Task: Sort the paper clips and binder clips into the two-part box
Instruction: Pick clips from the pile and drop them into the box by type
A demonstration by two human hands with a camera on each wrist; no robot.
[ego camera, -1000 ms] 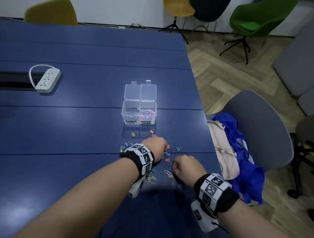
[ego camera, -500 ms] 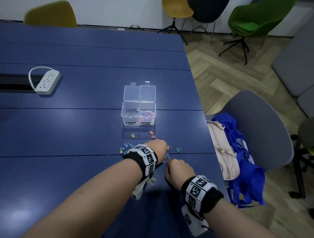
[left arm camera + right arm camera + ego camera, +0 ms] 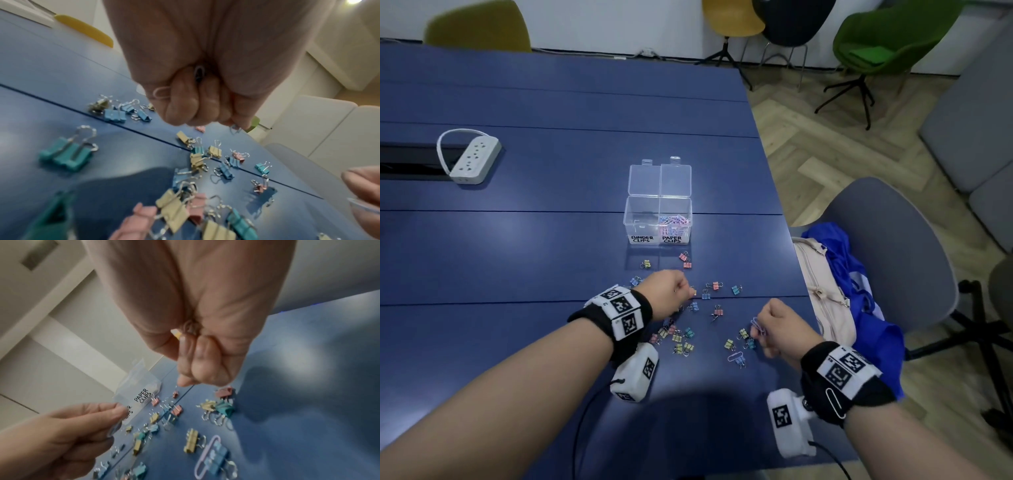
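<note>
Blue table (image 3: pixel 551 240); box (image 3: pixel 658 224) labelled "BINDER CLIPS", "PAPER CLIPS".

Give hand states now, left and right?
Left hand: fist curled around paper clips.
Right hand: curled, pinching a purple paper clip.

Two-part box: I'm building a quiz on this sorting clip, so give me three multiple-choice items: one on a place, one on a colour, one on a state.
1. The paper clips in the box lie in: A. the BINDER CLIPS part; B. the PAPER CLIPS part; C. a lid.
2. The loose paper clip among the binder clips is: A. black; B. orange; C. lilac.
3. The lids are: A. open; B. shut; C. detached.
Key: B, the coloured clips sit behind that label; C, its loop shows lilac; A, both lids stand tipped back.
</note>
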